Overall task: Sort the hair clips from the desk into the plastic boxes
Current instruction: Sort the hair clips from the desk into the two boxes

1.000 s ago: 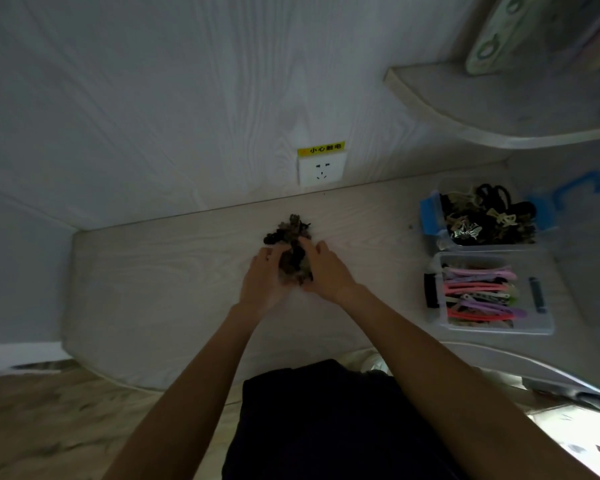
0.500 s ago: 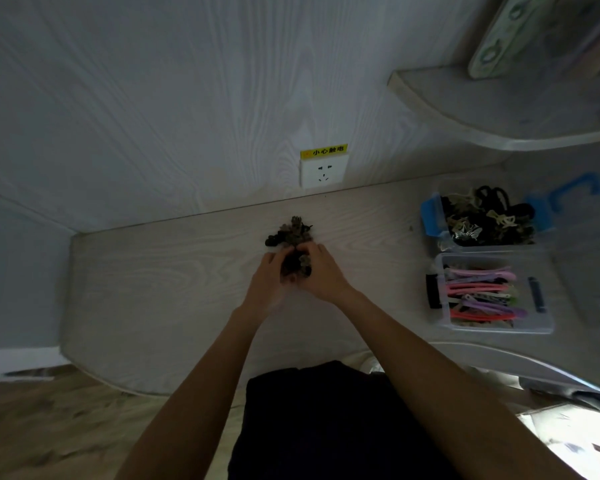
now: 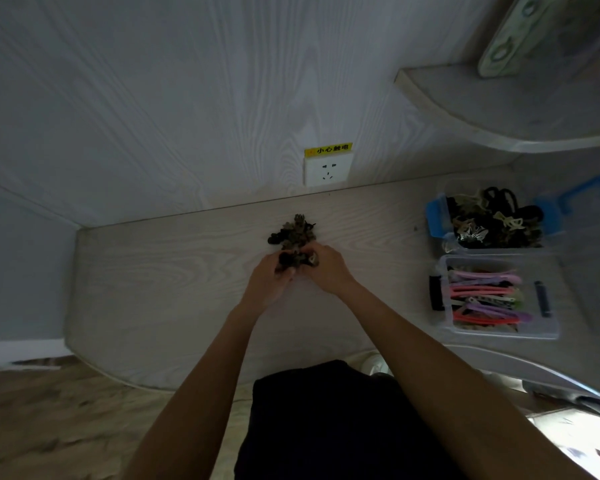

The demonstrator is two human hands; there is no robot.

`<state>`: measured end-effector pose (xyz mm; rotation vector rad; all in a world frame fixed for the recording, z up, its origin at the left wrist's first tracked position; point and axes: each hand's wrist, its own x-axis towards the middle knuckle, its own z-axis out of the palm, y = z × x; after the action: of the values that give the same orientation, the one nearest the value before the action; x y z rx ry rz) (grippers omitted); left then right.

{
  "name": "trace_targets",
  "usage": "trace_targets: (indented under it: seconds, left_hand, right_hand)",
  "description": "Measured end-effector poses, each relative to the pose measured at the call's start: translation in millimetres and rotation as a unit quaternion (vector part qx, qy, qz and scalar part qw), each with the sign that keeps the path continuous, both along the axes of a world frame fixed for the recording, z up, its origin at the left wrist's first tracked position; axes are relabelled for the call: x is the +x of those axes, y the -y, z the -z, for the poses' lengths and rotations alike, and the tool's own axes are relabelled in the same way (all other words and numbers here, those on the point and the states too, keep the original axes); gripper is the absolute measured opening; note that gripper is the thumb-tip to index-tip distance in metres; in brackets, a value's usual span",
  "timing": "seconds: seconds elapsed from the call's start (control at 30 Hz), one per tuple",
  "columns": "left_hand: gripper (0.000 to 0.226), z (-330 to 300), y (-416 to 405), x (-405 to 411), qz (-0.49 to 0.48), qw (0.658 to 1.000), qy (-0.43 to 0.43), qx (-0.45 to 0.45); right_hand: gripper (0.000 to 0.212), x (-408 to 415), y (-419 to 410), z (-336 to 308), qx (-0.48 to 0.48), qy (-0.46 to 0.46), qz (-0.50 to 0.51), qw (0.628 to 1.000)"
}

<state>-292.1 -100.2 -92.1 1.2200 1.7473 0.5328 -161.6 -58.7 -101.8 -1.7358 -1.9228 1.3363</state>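
Starting over at 9 o'clock, the pale wood-grain desk (image 3: 160, 278) runs bare up to the middle, with the white panelled wall behind it.

The left hand (image 3: 269, 280) sits just left of centre, fingers curled round the near end of a small heap of dark brown and black claw hair clips (image 3: 293, 233). That heap lies on the desk at about 12 o'clock from the hands, stretching back toward the wall. The right hand (image 3: 326, 268) is right next to it, at its 3 o'clock, also curled and pinching clips at the near edge of the same heap. The two hands nearly touch over the clips. It's too dim and blurry to count how many clips each one has.

Straight up from the pile, on the wall, there's a white power socket (image 3: 327, 170) with a yellow warning sticker (image 3: 328, 149) along its top edge.

Further right, at roughly 2 o'clock from the hands, sits a clear plastic box with blue latches (image 3: 434, 216), full of dark and cream clips. Just at its 6 o'clock, touching or nearly so, is a second clear plastic box with black latches (image 3: 499, 332) holding long flat clips in pink, purple and orange. A curved pale shelf (image 3: 499, 119) hangs on the wall above the boxes.
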Motion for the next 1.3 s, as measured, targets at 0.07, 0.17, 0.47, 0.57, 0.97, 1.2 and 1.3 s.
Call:
trace_targets:
  seconds: [0.07,0.17,0.47,0.57,0.97,1.2,1.3]
  left_hand:
    - [0.033,-5,2,2,-0.020,1.000,0.019,0.001]
    - [0.033,-20,6,13,-0.047,0.996,0.070,0.029]
    - [0.031,-81,-39,142,0.110,0.975,0.138,0.135]
    - [0.033,-87,-64,195,0.197,0.963,0.092,0.159]
    - [0.043,-67,-116,254,0.274,0.920,-0.148,0.240]
    - [0.027,-68,-87,213,0.257,0.879,-0.141,0.375]
    - [0.026,-61,-64,163,0.146,0.885,-0.132,0.421]
  right_hand:
    - [0.034,4,1,-6,0.006,-0.013,-0.003,1.000]
    - [0.031,20,6,-28,0.042,-0.038,0.015,0.998]
    - [0.028,162,6,-96,0.149,-0.048,0.178,0.971]
    - [0.028,214,2,-103,0.148,-0.037,0.236,0.960]
    - [0.040,292,-58,-108,0.189,0.180,0.099,0.960]
    - [0.029,276,-30,-111,0.266,0.169,0.089,0.945]
    - [0.028,230,-12,-107,0.313,0.124,0.073,0.939]
